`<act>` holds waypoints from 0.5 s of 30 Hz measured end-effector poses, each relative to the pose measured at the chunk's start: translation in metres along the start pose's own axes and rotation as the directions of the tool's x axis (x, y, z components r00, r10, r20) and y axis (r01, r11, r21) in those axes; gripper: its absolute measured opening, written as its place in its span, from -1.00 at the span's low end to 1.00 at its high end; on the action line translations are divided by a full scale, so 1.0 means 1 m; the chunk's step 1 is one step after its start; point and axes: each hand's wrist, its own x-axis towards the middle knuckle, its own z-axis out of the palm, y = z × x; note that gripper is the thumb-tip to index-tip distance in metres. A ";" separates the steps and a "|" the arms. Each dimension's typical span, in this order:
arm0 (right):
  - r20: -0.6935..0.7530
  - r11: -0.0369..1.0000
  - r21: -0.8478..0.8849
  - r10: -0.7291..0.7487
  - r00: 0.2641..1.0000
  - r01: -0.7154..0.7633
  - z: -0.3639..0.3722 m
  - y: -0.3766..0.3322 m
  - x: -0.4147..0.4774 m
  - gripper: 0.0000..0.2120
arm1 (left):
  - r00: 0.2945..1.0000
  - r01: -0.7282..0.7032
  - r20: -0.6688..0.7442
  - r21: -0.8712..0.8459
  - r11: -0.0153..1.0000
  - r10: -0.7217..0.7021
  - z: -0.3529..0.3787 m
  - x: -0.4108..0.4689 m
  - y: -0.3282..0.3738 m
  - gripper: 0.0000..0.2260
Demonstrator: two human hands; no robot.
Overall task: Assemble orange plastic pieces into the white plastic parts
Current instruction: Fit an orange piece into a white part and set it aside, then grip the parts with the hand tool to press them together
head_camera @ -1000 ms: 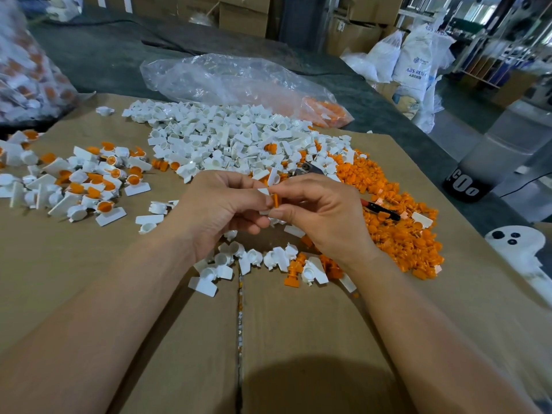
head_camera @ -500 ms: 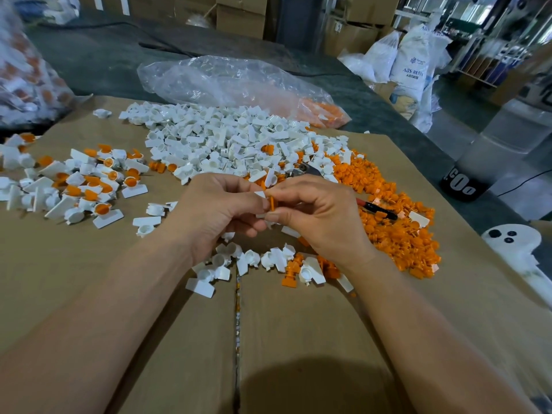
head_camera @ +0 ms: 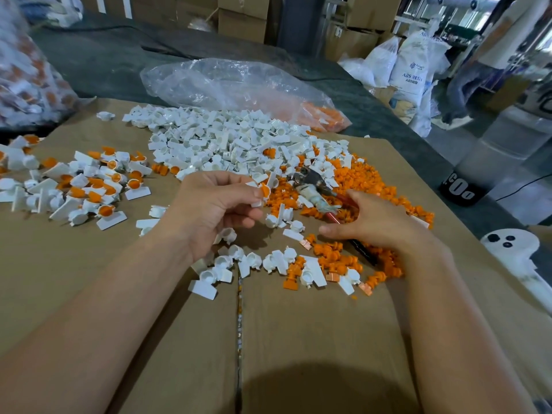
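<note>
My left hand pinches a white part with an orange piece set in it, held above the cardboard. My right hand hovers low and open over loose orange pieces, fingers spread, holding nothing. A big heap of white parts lies at the back centre. Orange pieces are piled to its right. A group of joined white-and-orange parts lies on the left.
Pliers with red handles lie among the orange pieces just beyond my right hand. A clear plastic bag sits behind the heap, another bag at far left. The cardboard sheet covers the table.
My hands were together, pressing an orange piece into a white part. They have separated: the left keeps the joined part, the right has dropped to the right over the orange pieces.
</note>
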 end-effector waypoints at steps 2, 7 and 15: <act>-0.022 1.000 -0.012 0.009 1.000 -0.009 0.003 0.002 0.003 0.00 | 1.000 -0.002 0.009 -0.001 1.000 0.002 -0.001 0.000 0.000 -0.87; -0.209 0.998 0.052 -0.030 0.978 0.042 0.006 -0.002 0.004 -0.38 | 1.000 -0.001 0.024 0.022 1.000 0.001 -0.002 0.000 -0.001 -0.89; -0.455 0.985 0.008 -0.150 0.878 0.173 0.005 -0.008 -0.001 -0.50 | 0.999 -0.035 -0.016 -0.021 0.999 0.034 -0.004 0.003 -0.003 -0.91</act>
